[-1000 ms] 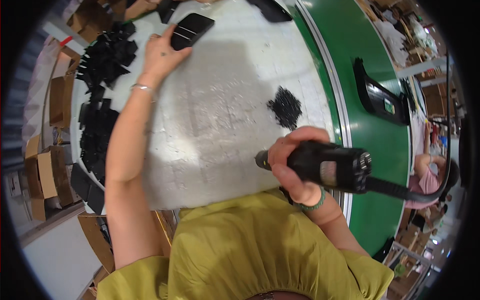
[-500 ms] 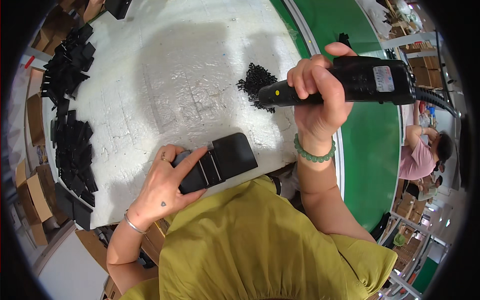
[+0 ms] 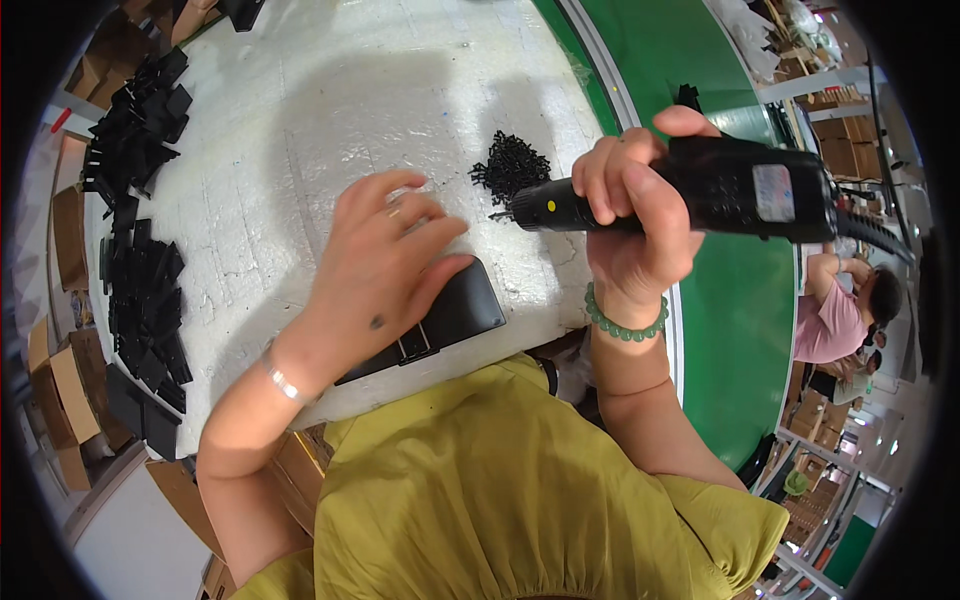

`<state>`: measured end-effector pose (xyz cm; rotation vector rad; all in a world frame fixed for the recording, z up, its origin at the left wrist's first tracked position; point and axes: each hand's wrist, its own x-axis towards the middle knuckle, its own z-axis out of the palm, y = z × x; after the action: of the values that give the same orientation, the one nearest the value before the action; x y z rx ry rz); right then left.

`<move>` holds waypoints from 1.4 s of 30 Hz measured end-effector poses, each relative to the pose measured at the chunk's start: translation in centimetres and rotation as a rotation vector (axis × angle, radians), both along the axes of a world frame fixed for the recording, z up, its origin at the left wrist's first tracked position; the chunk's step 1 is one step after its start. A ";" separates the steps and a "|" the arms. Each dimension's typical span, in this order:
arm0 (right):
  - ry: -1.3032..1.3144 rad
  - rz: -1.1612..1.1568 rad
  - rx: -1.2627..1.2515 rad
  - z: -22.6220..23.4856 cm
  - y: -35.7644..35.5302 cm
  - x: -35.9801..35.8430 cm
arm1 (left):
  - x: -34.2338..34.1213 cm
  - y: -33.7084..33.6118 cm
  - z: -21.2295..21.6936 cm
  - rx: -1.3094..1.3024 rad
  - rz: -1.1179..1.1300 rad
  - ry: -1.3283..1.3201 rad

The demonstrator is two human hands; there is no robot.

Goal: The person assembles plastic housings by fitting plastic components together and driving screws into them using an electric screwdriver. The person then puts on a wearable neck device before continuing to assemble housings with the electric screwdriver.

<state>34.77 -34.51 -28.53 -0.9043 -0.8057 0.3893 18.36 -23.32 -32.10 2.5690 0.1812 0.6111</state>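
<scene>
My right hand is wrapped round a black electric screwdriver, held level with its tip pointing left. That tip is close to a heap of small black screws on the white work surface; I cannot tell whether it touches them. Above a flat black plastic piece at the near edge hovers my left hand, slightly blurred, fingers curved and apart with nothing visible in them. It hides much of the piece, whose thin bright metal strips partly show.
Piles of black plastic parts line the left edge of the white-covered table. A green belt with a metal rail runs along the right. The screwdriver's cord trails right. Another person sits beyond; another hand shows top left.
My left hand has let go of the black plastic piece and moved up and right over it. The screwdriver has dropped slightly in the picture, still in my right hand.
</scene>
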 end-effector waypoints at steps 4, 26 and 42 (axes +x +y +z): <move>-0.019 0.068 0.070 0.9 -0.3 -0.4 | 3.5 0.2 -1.4 0.059 -0.020 -0.024; -0.027 0.272 0.271 4.1 -2.4 -0.7 | 2.5 0.1 -1.0 -0.371 0.004 -0.312; -0.151 0.242 0.225 3.5 -1.2 -3.1 | -8.0 1.9 2.5 -0.171 0.374 -0.110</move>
<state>31.67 -35.68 -25.03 -0.6326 -1.0803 0.4346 10.40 -21.46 -29.60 2.3427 0.6565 0.8308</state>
